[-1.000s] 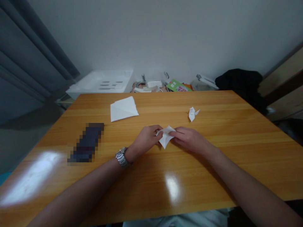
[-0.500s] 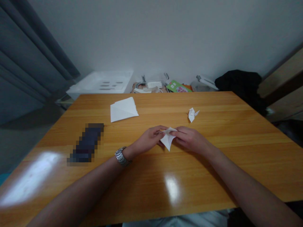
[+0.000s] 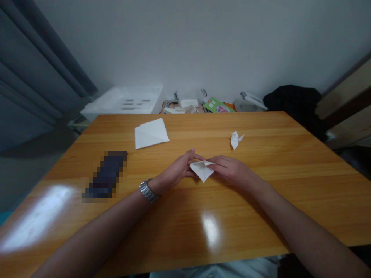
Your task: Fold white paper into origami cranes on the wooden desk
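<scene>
A small folded piece of white paper [image 3: 203,172] is held just above the table between my two hands, one corner pointing toward me. My left hand [image 3: 183,166], with a metal watch [image 3: 148,190] on its wrist, grips the paper's left and far side; some of its fingers are hidden behind the paper. From the right, my right hand [image 3: 230,168] pinches the paper's right edge, its fingertips partly covered by a fold. Beyond it lies a small white folded-paper figure [image 3: 235,140] with pointed ends. To the left are flat white paper sheets [image 3: 152,133].
On the left of the wooden table [image 3: 174,231] lies a dark blurred-out flat object [image 3: 107,177]. Past the far edge stand a white foam tray [image 3: 121,101], clear plastic boxes, a green booklet [image 3: 217,105] and a black cloth-like item [image 3: 292,100].
The paper's upper part has spread wider and its left corner now reaches further left. My left thumb has left the paper's front, and the left hand has shifted slightly left.
</scene>
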### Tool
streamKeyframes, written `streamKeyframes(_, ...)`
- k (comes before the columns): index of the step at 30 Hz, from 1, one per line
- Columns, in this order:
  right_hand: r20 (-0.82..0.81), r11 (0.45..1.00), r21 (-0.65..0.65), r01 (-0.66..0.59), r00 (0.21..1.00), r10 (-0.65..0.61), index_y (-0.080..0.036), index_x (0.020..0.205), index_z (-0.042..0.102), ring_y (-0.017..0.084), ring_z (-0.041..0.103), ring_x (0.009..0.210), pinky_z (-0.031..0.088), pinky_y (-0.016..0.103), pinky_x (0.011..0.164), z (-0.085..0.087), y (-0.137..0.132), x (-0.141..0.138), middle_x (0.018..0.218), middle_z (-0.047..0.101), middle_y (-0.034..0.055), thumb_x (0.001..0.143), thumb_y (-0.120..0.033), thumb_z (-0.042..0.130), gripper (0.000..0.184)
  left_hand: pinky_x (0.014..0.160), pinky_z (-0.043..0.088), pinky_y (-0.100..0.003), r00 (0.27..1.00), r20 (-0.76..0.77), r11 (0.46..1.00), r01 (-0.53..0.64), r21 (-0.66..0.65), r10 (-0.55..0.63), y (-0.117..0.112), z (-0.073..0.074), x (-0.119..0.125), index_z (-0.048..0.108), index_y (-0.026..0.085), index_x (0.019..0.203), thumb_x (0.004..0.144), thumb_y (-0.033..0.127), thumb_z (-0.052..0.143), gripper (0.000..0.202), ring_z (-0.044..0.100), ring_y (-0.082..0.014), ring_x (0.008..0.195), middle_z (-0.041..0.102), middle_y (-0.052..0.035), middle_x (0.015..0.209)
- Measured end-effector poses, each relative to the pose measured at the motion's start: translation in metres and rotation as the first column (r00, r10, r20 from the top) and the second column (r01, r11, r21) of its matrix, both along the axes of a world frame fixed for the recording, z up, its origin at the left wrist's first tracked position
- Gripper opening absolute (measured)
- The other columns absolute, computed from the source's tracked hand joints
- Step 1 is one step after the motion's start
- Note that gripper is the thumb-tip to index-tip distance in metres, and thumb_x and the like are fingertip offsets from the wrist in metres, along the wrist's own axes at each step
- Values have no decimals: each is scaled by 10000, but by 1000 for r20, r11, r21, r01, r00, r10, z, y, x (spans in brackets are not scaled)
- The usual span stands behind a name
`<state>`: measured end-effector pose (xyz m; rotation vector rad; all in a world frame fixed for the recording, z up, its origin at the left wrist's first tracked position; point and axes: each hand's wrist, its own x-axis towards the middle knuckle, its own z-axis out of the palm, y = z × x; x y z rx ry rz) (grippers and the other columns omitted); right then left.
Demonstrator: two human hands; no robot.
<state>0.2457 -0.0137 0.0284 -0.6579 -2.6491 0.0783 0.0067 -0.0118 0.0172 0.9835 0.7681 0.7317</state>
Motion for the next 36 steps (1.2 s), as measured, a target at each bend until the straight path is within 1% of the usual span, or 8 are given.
streamKeyframes(7,36,999,21,-30,999,29,-159,1201,671,255,682,1116,599,439,949,-1,0,-2,1184,719,149,970,-83,534,279,639,487,-216,993,-104,997,-44,62,51,-2,-2,2,696,150,982,846,438,723,319,595,-127,762,663,-49,902)
streamKeyframes(16,-46,999,-44,-5,999,3,-200,1323,624,274,587,1308,537,493,1074,1,2,3,1428,597,157,966,-57,516,399,696,512,-255,984,-78,983,-154,101,162,4,-9,-1,637,161,1109,805,355,763,382,642,-146,803,689,-77,981)
streamKeyframes(19,-105,999,-35,25,994,-29,-215,1260,665,276,611,1277,548,492,1055,2,0,6,1432,596,145,981,-99,514,338,711,507,-256,969,-104,959,-200,199,224,7,-11,-2,620,157,1127,808,344,752,393,654,-157,827,697,-76,986)
streamKeyframes(22,-248,994,-39,98,963,-105,-231,1176,701,261,667,1186,576,463,1003,3,-3,7,1324,674,127,973,-133,530,284,822,515,-289,946,-160,908,-207,365,280,8,-13,-2,627,152,1117,828,319,724,347,658,-186,958,695,-96,1075)
streamKeyframes(25,-381,973,-143,181,897,-223,-218,1162,690,242,677,1142,560,447,1009,2,-5,3,1215,713,121,990,-172,497,262,937,501,-316,934,-185,855,-183,486,305,6,-14,0,619,159,1119,846,278,697,308,635,-197,1073,666,-97,1150)
streamKeyframes(28,-428,905,-363,220,824,-372,-213,1163,670,233,703,1046,586,414,935,-1,-6,-5,1163,719,111,994,-277,538,223,841,539,-295,945,-176,860,-161,484,276,1,-13,4,529,183,1241,857,253,679,418,661,-178,963,658,-58,1039)
streamKeyframes(31,-410,764,-617,185,754,-514,-203,1184,638,224,724,943,609,367,812,-9,-6,-13,1111,729,110,965,-383,601,286,750,549,-269,946,-184,868,-154,473,268,-5,-13,9,469,195,1288,852,228,676,484,668,-166,877,645,-31,961)
streamKeyframes(36,-371,622,-781,53,762,-531,-191,1045,655,201,718,831,581,319,742,-16,-7,-17,957,751,72,922,-401,653,243,805,550,-287,943,-198,857,-138,497,267,-9,-15,14,502,183,1244,837,224,687,449,668,-176,937,661,-53,994)
